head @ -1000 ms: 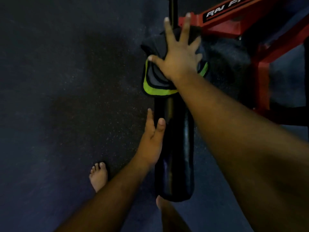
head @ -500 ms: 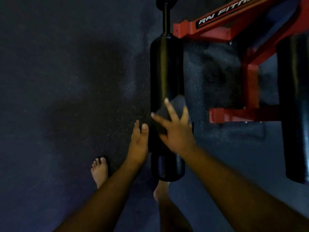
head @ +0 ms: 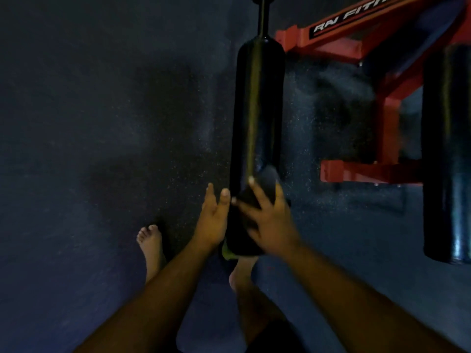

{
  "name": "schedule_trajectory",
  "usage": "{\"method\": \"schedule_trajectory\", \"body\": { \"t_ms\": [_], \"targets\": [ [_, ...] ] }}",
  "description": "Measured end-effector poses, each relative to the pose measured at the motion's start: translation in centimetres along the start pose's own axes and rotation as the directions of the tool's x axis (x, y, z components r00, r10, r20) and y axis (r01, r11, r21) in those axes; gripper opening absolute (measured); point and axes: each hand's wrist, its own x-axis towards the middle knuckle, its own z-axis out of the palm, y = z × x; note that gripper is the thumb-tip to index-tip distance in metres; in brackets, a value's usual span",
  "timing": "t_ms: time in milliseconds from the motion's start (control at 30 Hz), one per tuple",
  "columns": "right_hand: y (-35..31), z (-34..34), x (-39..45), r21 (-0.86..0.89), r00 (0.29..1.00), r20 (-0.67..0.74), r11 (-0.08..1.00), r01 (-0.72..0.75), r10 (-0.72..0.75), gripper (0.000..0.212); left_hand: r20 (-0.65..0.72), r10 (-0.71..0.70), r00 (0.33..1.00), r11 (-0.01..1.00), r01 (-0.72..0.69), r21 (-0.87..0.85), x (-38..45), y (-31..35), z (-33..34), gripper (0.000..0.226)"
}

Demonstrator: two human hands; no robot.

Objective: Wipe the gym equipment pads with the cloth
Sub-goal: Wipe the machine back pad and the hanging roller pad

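A long black roller pad (head: 257, 110) runs down the middle of the view on a black bar. My right hand (head: 267, 215) presses a dark cloth (head: 262, 184) with a yellow-green edge flat onto the pad's near end, fingers spread. My left hand (head: 212, 220) rests against the left side of the same end with straight fingers. The near tip of the pad is hidden under the cloth and my hands.
A red machine frame (head: 339, 39) with white lettering stands at the upper right. A second black roller pad (head: 446, 154) hangs at the right edge. My bare feet (head: 150, 245) stand on the dark speckled floor (head: 89, 123) below the pad.
My right hand has slid the cloth from the pad's far end down to its near end. The left hand has stayed at the pad's left side.
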Motion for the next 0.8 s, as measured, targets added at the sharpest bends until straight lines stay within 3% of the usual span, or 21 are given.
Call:
{"method": "schedule_trajectory", "body": {
  "t_ms": [133,267,367,467,567,633,733,800],
  "targets": [
    [2.4,-3.8,11.7,0.197,0.944,-0.130,0.941,-0.274,0.303,0.059,-0.034,0.069,0.997,0.997,-0.070,-0.021,1.1,-0.9,0.6,0.103],
    [0.3,-1.7,7.2,0.239,0.934,-0.147,0.928,-0.286,0.326,0.070,-0.079,0.080,0.994,0.994,-0.086,-0.070,-0.1,-1.2,0.4,0.095],
    [-2.4,1.0,-1.4,0.201,0.946,-0.029,0.929,-0.311,0.323,0.078,-0.028,0.058,0.998,0.997,-0.059,-0.049,-2.7,-2.0,0.4,0.090],
    [-4.1,1.8,-6.2,0.095,0.950,0.082,0.947,-0.307,0.300,0.072,0.028,-0.057,0.998,0.998,0.057,0.014,-5.6,-3.2,0.1,0.104],
    [-4.6,-1.1,-7.9,0.198,0.927,0.239,0.920,-0.339,0.290,0.060,0.102,-0.113,0.988,0.991,0.104,0.087,-10.3,-2.6,-1.0,0.108],
    [-4.8,-3.0,-8.8,0.251,0.931,0.246,0.910,-0.329,0.268,0.054,0.123,-0.093,0.988,0.989,0.077,0.127,-13.0,-1.8,-1.1,0.090],
    [-8.2,-8.3,-14.0,0.454,0.941,0.070,0.829,-0.327,0.332,0.053,0.164,0.041,0.986,0.990,-0.062,0.127,-20.0,1.8,-2.3,0.050],
    [-10.6,-11.2,-17.3,0.578,0.926,-0.033,0.763,-0.290,0.377,0.056,0.213,0.092,0.973,0.989,-0.115,0.096,-23.9,3.7,-2.6,0.047]
  ]
}}
